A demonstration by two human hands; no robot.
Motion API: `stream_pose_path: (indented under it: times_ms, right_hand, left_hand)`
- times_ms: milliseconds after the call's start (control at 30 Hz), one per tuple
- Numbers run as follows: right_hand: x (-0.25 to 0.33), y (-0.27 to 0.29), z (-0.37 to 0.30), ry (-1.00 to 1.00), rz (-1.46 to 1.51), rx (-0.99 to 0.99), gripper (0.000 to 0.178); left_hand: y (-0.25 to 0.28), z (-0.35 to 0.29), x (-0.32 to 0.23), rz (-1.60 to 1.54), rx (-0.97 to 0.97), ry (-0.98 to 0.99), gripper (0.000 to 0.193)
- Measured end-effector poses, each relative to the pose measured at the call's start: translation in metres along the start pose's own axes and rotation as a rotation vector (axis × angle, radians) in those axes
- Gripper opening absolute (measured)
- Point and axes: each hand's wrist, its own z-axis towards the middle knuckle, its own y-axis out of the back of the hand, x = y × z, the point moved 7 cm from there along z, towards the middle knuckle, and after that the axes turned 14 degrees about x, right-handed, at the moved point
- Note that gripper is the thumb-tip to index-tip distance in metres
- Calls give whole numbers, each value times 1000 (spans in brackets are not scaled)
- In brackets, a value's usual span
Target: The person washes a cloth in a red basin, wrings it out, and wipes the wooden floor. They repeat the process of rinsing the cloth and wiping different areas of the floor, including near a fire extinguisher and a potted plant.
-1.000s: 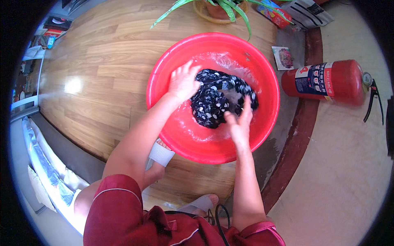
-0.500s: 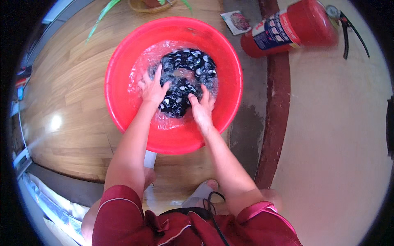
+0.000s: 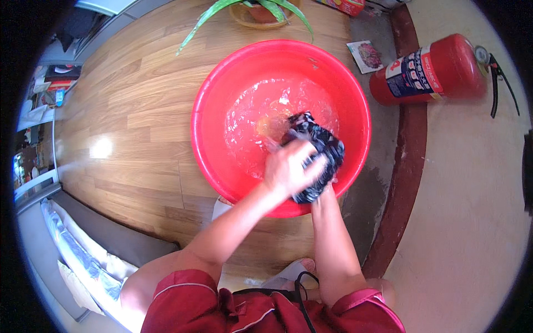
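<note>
A wet black cloth with a white pattern (image 3: 319, 147) is bunched up over the right side of a red plastic basin (image 3: 280, 210). My left hand (image 3: 290, 169), blurred by motion, is curled over the cloth's near left side, its fingers closed on the fabric. My right hand (image 3: 332, 191) supports the bundle from below and to the right; the cloth hides most of its fingers. Rippling water (image 3: 252, 139) lies in the bottom of the basin, splashing beside the cloth.
A potted plant with long green leaves (image 3: 266, 12) stands beyond the basin on the wooden floor (image 3: 133, 105). To the right, a red fire extinguisher (image 3: 438, 69) lies by a dark red ledge (image 3: 408, 144), with a small picture packet (image 3: 365, 56) beside it. A grey cushion (image 3: 111, 222) is at lower left.
The cloth was spread in the water with both hands spread over it; now it is bunched and lifted at the basin's near right. My hands have come together around it, and the view has shifted.
</note>
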Motion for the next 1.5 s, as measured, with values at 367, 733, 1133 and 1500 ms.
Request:
stream_pose_path:
  times_ms: [367,733,1133,1500]
  right_hand:
    - [64,-20,-11,-580,-1904,-552,64]
    - [31,34,20,-1348,-2194,13,86]
    - [50,-55,-21,-831,-1854,-41,36]
    - [176,-131,-31,-137,-1135,-622,10]
  left_hand:
    - [54,14,111,631,-71,323,42]
    - [-48,53,146,685,519,243,57]
    - [-25,20,62,528,462,-253,59]
    - [116,19,-16,4,574,-26,25]
